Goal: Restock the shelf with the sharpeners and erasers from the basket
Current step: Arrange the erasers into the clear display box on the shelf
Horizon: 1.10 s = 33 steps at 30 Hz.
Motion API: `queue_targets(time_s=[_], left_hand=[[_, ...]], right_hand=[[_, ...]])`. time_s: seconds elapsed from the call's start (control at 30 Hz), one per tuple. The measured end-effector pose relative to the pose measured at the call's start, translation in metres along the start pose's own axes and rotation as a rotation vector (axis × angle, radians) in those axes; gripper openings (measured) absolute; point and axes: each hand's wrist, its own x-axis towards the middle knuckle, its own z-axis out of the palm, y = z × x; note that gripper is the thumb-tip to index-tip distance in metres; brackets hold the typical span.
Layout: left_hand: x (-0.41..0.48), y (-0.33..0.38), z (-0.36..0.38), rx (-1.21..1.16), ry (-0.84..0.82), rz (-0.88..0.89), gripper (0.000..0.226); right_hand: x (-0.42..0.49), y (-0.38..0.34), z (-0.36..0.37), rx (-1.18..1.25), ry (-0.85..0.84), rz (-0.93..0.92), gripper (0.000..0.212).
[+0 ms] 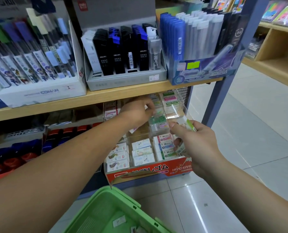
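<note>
My left hand (138, 111) reaches under the upper shelf board into the back rows of the clear eraser display (178, 115), its fingertips curled among the packets there; what they hold is hidden. My right hand (192, 142) grips a few wrapped erasers: a white one with a green sleeve (187, 122) sticks out above the thumb, and another (180, 148) shows under the palm. The red eraser box (148, 170) holds several rows of wrapped erasers on the lower shelf. The green basket (104, 211) sits below at the frame's bottom, with small packets (119, 221) inside.
The wooden upper shelf (96, 96) carries boxes of pencil leads and pens just above my hands. A blue-grey upright post (224, 91) stands to the right of the display. Red and blue bottles (10, 158) fill the lower left. Tiled floor lies to the right.
</note>
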Motion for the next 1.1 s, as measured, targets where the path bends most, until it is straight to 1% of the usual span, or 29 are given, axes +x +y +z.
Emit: queue_targets(time_s=[0.1, 0.17, 0.33, 0.37, 0.4, 0.47, 0.5, 0.53, 0.63, 0.73, 0.87, 0.93, 1.0, 1.03, 1.1], left_hand=[[-0.001, 0.004, -0.003, 0.08, -0.021, 0.02, 0.016], [-0.003, 0.005, -0.003, 0.07, -0.014, 0.025, 0.019], [-0.008, 0.002, 0.002, -0.007, 0.041, -0.008, 0.009], [-0.009, 0.002, 0.002, -0.073, 0.059, -0.019, 0.008], [-0.011, 0.003, 0.002, -0.189, 0.099, -0.055, 0.009], [-0.018, 0.01, 0.001, -0.541, 0.175, -0.155, 0.011], [-0.022, 0.015, 0.003, -0.706, 0.183, -0.194, 0.01], [-0.026, 0.018, 0.006, -0.821, 0.177, -0.221, 0.011], [-0.04, 0.025, 0.014, -0.986, 0.143, -0.252, 0.017], [-0.05, 0.03, 0.017, -1.089, 0.118, -0.307, 0.019], [-0.055, 0.033, 0.016, -1.201, 0.158, -0.351, 0.017], [-0.055, 0.031, 0.01, -1.163, 0.189, -0.322, 0.02], [-0.06, 0.027, 0.001, -1.007, 0.171, -0.243, 0.029], [-0.065, 0.026, -0.004, -0.921, 0.113, -0.198, 0.031], [-0.073, 0.027, -0.005, -0.769, -0.089, -0.142, 0.028]], right_hand=[[0.001, 0.002, 0.002, 0.001, -0.008, 0.006, 0.024], [0.001, 0.002, 0.003, 0.004, -0.016, 0.01, 0.024], [0.003, 0.005, 0.005, -0.013, -0.032, -0.004, 0.02], [0.003, 0.006, 0.005, -0.02, -0.039, -0.004, 0.02], [0.003, 0.007, 0.005, -0.019, -0.057, -0.001, 0.021], [0.003, 0.009, 0.006, -0.014, -0.114, 0.014, 0.022], [0.002, 0.009, 0.008, -0.022, -0.142, 0.017, 0.023], [0.0, 0.008, 0.01, -0.023, -0.173, 0.017, 0.024], [-0.005, 0.007, 0.017, 0.003, -0.25, 0.01, 0.026], [-0.004, 0.01, 0.018, -0.038, -0.226, -0.01, 0.027], [-0.003, 0.01, 0.018, -0.054, -0.224, 0.022, 0.024], [-0.003, 0.008, 0.017, -0.036, -0.208, 0.029, 0.025], [-0.002, 0.004, 0.012, 0.006, -0.155, 0.03, 0.028], [0.0, 0.002, 0.008, 0.029, -0.124, 0.024, 0.029], [0.002, -0.002, -0.003, 0.064, -0.085, 0.017, 0.029]])
